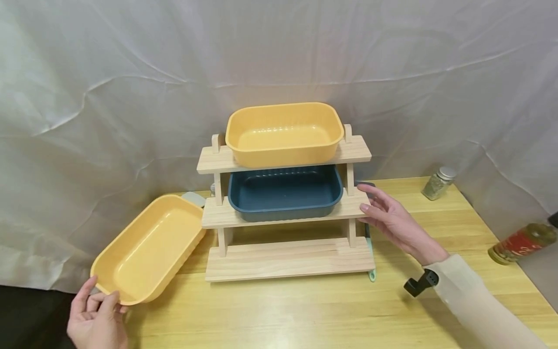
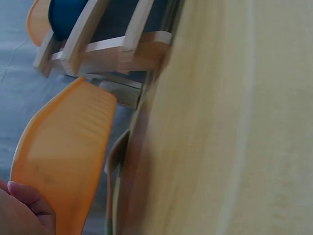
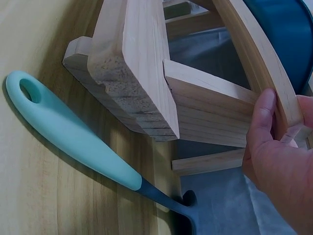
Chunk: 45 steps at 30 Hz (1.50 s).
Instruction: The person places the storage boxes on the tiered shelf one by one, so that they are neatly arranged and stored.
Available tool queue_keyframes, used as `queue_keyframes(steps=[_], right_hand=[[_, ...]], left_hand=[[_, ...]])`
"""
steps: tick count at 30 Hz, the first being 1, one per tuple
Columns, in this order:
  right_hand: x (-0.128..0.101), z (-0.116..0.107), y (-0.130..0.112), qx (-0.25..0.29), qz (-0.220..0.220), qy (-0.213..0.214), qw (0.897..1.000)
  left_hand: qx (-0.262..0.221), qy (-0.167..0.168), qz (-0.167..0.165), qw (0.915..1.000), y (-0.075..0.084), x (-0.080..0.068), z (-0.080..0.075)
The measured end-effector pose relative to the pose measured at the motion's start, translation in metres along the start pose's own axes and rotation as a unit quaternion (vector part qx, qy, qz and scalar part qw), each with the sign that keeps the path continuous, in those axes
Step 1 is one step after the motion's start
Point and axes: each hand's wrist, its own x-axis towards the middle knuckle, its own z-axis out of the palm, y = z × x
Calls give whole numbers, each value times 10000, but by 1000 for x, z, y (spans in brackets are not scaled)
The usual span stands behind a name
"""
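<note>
My left hand [image 1: 98, 315] grips the near corner of a yellow rectangular bin [image 1: 150, 249], which tilts up at the left of the rack. In the left wrist view the bin's ribbed side [image 2: 73, 142] faces the camera. My right hand [image 1: 396, 220] pinches the right end of the middle shelf on a three-step wooden rack [image 1: 289, 259], thumb on one face and fingers on the other. On that shelf sits a dark blue bin [image 1: 285, 191]. Another yellow bin [image 1: 283, 138] stands on the top shelf, and the bottom shelf is bare.
A utensil with a mint-green handle [image 3: 73, 129] lies beside the rack's right side. At the right are a small spice jar [image 1: 439, 183] and a red-labelled bottle [image 1: 520, 243], tilted. Part of a grey utensil [image 1: 193, 198] shows behind the held bin. A grey curtain [image 1: 279, 53] hangs behind.
</note>
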Motion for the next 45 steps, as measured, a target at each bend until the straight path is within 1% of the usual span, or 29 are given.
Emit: queue_keyframes(steps=[2,5,10,14,19,23,27,30,32,34,36,39,41,43,45], right_hand=[[0,0,0,25,0,5,10000],[-1,1,1,32,-6,17,10000],[-1,1,2,47,-19,37,10000],[-1,1,3,66,-103,11,9999],[-1,1,2,76,-171,-42,9998],[-1,1,1,102,-165,-52,9998],[0,0,1,128,-147,-60,9998],[1,-1,0,123,-160,-48,9998],[1,-1,1,105,-169,-43,9998],[1,-2,1,69,-157,-40,9998],[1,-2,1,43,-140,-48,9999],[1,-2,2,10,-124,-43,9999],[1,-1,2,-12,-118,-23,9999],[0,-1,1,-53,-112,8,9999],[0,-1,1,-108,-90,43,9999]], left_hand=[[-328,35,105,9994,3,1,2],[-744,29,131,9971,8,3,6],[-1064,-56,151,9942,15,5,13],[-1151,-121,252,9930,21,6,18],[-1175,-190,383,9922,30,10,20],[-1274,-234,309,9911,37,14,18],[-1216,-362,278,9915,41,16,14],[-1303,-715,237,9886,42,16,11],[-1454,-1091,148,9832,41,16,10],[-1698,-1572,-79,9728,41,18,7],[-1776,-2066,-279,9618,41,19,4],[-1869,-2859,-686,9373,41,21,-1],[-1693,-3257,-818,9266,40,21,-3],[-1544,-3574,-923,9165,40,22,-3],[-1314,-3759,-951,9123,41,20,-1]])
